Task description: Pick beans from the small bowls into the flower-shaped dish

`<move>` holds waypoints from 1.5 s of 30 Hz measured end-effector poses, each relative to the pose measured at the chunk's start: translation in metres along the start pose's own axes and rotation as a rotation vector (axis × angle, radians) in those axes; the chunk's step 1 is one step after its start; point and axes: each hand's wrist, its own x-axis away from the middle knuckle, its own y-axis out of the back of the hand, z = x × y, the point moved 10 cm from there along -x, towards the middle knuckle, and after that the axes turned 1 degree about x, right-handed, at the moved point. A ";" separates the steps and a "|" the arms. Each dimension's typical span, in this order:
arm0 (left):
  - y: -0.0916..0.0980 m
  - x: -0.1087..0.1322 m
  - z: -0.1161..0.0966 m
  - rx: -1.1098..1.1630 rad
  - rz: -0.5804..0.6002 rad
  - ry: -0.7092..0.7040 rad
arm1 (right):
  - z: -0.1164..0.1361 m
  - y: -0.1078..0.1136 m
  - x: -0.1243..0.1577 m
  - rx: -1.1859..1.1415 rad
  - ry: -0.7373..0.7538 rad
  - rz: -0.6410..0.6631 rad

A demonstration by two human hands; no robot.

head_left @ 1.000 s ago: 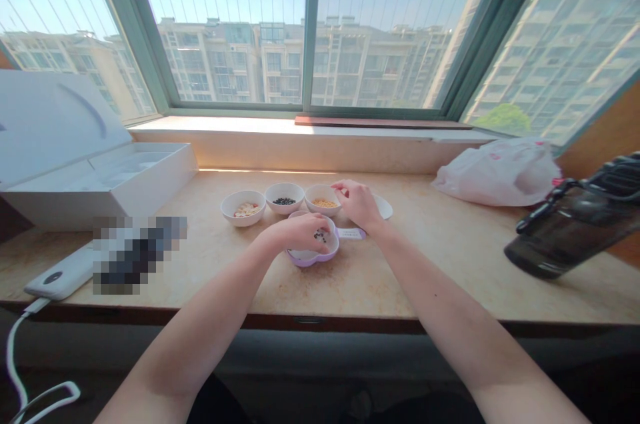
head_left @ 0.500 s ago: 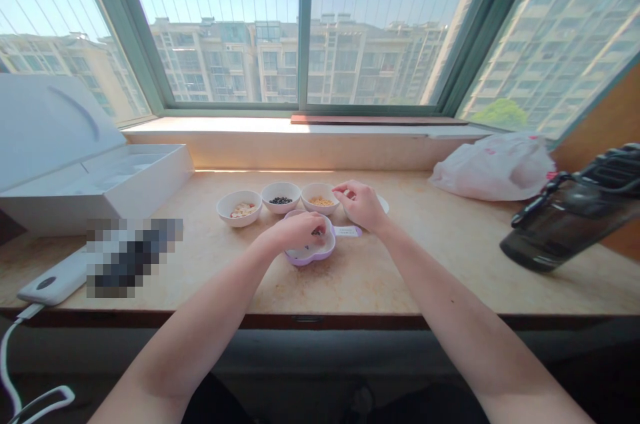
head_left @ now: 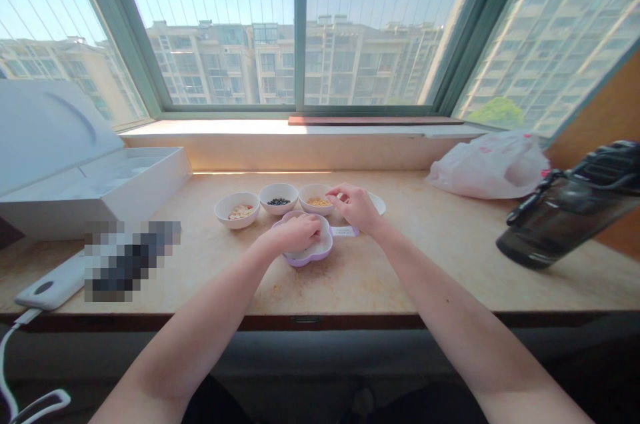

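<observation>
so the purple dish (head_left: pixel 307 260) sits on the table (head_left: pixel 340 291) just in front of three small bowls (head_left: pixel 278 191), left hand (head_left: pixel 296 233) curled down into it and hiding most of the inside, so can't tell what it's got. looks part-way to me, since pale slices (head_left: pixel 241 212), black beans (head_left: pixel 279 201) and yellow beans (head_left: pixel 318 202) fill a bit of each bowl, and the right hand (head_left: pixel 354 206) hangs by the yellow ones, thumb and fingertip close together, no clue if anything's pinched, partly blocking a white plate (head_left: pixel 379 204). further out there's a white box (head_left: pixel 150 185) and power bank (head_left: pixel 47 285) on the left, plastic bag (head_left: pixel 490 167) and dark bottle (head_left: pixel 555 219) on the right, well apart from the bowls.
</observation>
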 end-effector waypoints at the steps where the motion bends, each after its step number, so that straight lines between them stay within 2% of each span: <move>1: -0.001 0.001 0.001 -0.016 0.003 0.008 | 0.000 0.001 0.000 0.000 -0.003 -0.003; 6: -0.004 0.002 0.006 -0.083 0.035 0.016 | 0.002 0.003 0.000 0.011 -0.010 -0.011; 9: -0.001 0.001 0.010 -0.066 0.016 0.036 | 0.003 0.003 0.000 0.015 -0.006 -0.004; 15: 0.014 0.002 0.013 0.113 -0.065 0.056 | 0.003 0.002 0.000 0.020 -0.012 -0.002; 21: 0.025 0.003 0.012 0.169 -0.101 0.051 | 0.003 0.001 0.000 0.018 0.000 0.010; 24: 0.034 0.005 0.015 0.253 -0.174 0.117 | 0.004 0.001 0.000 0.023 -0.004 0.010; 27: 0.041 0.009 0.021 0.531 -0.245 0.222 | 0.004 0.002 0.000 0.020 -0.014 0.008; 29: 0.041 0.010 0.020 0.884 -0.238 0.254 | 0.005 0.003 -0.001 0.014 -0.020 0.003; 32: 0.043 0.010 0.009 1.435 -0.186 0.201 | 0.006 0.005 -0.001 -0.011 -0.039 -0.003; 34: 0.050 0.011 0.005 1.649 -0.190 0.164 | 0.005 0.005 0.000 -0.044 -0.066 0.002; 39: 0.050 0.013 0.010 1.833 -0.236 0.204 | 0.001 -0.003 0.002 -0.196 -0.144 0.059; 45: 0.037 0.009 0.009 1.832 -0.180 0.233 | 0.004 -0.014 0.007 -0.418 -0.176 0.179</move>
